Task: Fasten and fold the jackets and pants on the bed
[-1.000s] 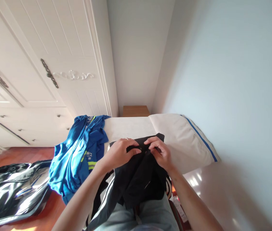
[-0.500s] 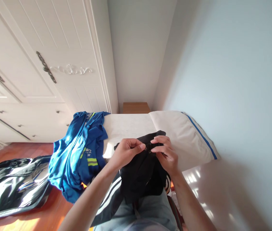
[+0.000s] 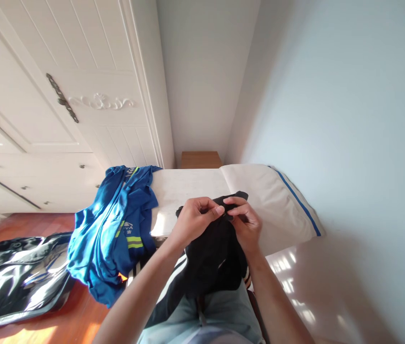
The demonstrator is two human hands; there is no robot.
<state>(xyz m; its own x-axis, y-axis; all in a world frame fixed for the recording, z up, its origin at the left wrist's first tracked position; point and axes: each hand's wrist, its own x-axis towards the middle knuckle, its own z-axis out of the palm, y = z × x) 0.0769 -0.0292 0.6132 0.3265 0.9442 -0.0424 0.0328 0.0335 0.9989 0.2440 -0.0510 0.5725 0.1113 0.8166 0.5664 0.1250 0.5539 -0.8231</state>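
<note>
A black garment (image 3: 211, 258) with white stripes at its side hangs over my lap, its upper edge raised over the white surface. My left hand (image 3: 199, 219) pinches that edge between thumb and fingers. Close beside it on the right, my right hand (image 3: 244, 220) grips the same edge with thumb and bent fingers. The fingertips of both hands nearly meet at a small spot on the cloth, whose details are too small to make out.
A blue garment (image 3: 116, 229) with yellow-green bands drapes over the left end of the white surface (image 3: 188, 184). A white cloth with a blue stripe (image 3: 274, 205) lies at right. A shiny black bag (image 3: 19, 277) is on the wooden floor, below white cabinets (image 3: 109, 62).
Both hands have moved slightly up with the edge of the black garment, and my left hand has come closer to my right. The view has shifted a little.
</note>
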